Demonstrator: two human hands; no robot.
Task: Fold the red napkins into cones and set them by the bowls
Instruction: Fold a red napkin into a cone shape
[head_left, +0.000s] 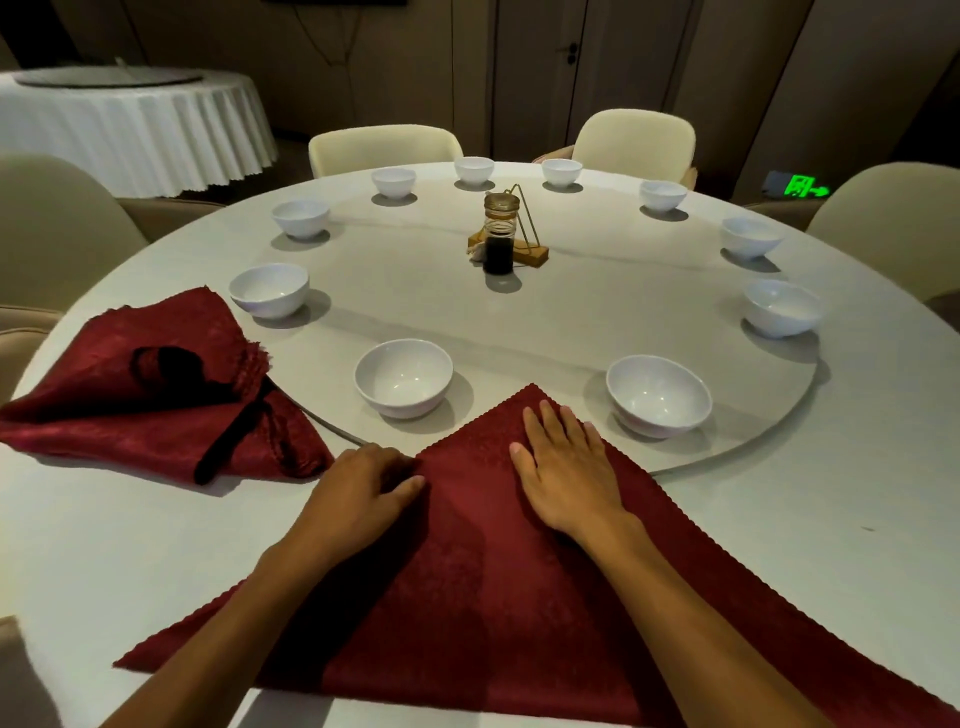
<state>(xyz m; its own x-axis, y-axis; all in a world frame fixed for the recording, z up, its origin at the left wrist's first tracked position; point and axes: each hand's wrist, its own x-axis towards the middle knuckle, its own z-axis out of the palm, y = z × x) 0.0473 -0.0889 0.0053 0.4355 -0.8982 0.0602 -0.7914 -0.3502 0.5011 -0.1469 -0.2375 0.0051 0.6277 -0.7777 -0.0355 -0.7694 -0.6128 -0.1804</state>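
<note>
Right now the red napkin (483, 571) lies folded into a triangle on the surface (779, 519) at the near edge, its apex pointing between two white bowls (404, 378) (658, 395). If the cloth slips while the left corner is drawn over, the fold would likely go crooked and the cone slump. The right hand (566, 467) rests flat on the cloth near the apex, fingers straight and together, gripping nothing. The left hand (363, 486) curls over the left edge, seemingly pinching it. A pile of spare napkins (156, 384) sits well to the left.
</note>
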